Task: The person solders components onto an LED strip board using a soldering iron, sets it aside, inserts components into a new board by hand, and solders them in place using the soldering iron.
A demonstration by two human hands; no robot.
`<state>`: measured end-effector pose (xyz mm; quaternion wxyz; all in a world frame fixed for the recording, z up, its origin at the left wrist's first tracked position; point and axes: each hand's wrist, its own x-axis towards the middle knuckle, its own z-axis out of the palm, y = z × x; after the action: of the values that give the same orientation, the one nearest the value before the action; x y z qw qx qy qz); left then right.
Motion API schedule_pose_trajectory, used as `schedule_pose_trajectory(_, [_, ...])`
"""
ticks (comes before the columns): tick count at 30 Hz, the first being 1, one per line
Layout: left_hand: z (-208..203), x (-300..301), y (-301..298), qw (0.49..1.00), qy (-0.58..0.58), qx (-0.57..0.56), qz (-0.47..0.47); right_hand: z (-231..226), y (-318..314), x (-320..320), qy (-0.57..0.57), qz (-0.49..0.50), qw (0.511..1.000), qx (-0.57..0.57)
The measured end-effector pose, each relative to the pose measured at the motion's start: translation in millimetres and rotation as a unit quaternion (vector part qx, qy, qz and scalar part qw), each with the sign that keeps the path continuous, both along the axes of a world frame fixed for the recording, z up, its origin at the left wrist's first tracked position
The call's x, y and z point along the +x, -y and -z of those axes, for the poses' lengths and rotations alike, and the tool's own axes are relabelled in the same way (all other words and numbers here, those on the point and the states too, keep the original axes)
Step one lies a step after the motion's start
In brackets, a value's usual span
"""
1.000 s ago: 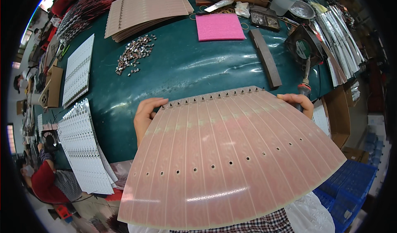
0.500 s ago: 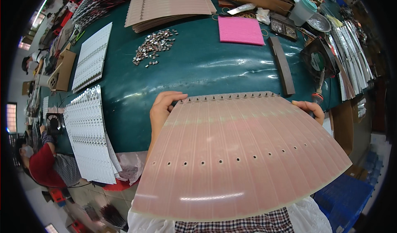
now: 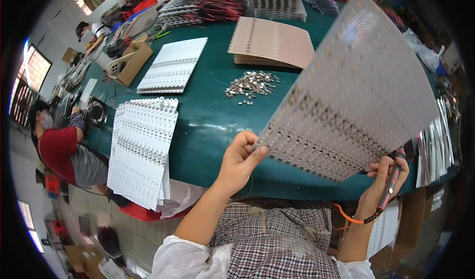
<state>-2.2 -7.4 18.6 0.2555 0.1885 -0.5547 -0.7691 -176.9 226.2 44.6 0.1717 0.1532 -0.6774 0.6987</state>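
Observation:
A large panel of joined circuit-board strips [image 3: 346, 91] is raised and tilted above the table, its face with rows of small components toward me. My left hand [image 3: 240, 162] pinches its left near corner between thumb and fingers. At the right near corner, my right hand [image 3: 381, 180] has its fingertips at the panel's edge and also grips a soldering iron [image 3: 391, 184] with a grey and red handle and an orange cord. The iron's tip points up past the panel. A pile of small metallic pieces [image 3: 252, 85] lies on the table beyond my left hand.
White strip panels lie in a fanned stack [image 3: 141, 150] and a neater stack [image 3: 173, 63] on the left. Brown panels [image 3: 272, 39] are piled at the back of the green table [image 3: 208, 115]. Silver strips [image 3: 435, 150] stand right. A co-worker [image 3: 59, 140] sits far left.
The panel has turned from its plain brownish side to its component side and swung up to the right. The soldering iron, earlier by the right table edge, now shows in my right hand. My view has shifted.

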Motion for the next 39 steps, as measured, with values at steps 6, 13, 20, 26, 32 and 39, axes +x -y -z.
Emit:
schedule_pose_trajectory(6, [-53,16,56,0.975,-0.021,0.059,-0.214,-13,27,11,-0.082,-0.077,0.994,-0.005])
schedule_pose_trajectory(13, [-102,91,256,0.941,0.054,-0.084,-0.323,-15,10,11,-0.039,-0.069,0.996,0.033])
schedule_pose_trajectory(20, [-72,102,401,0.846,0.251,-0.074,-0.464,-5,-4,12,0.016,-0.031,0.998,0.060])
schedule_pose_trajectory(26, [-9,119,463,0.803,0.292,-0.049,-0.517,-4,-9,13,0.058,-0.013,0.993,0.104])
schedule_pose_trajectory(32, [-4,134,494,0.656,0.547,-0.207,-0.476,5,-10,4,0.092,-0.021,0.990,0.101])
schedule_pose_trajectory(39, [-43,-12,379,0.753,0.443,-0.423,-0.241,6,11,4,0.103,-0.047,0.990,0.088])
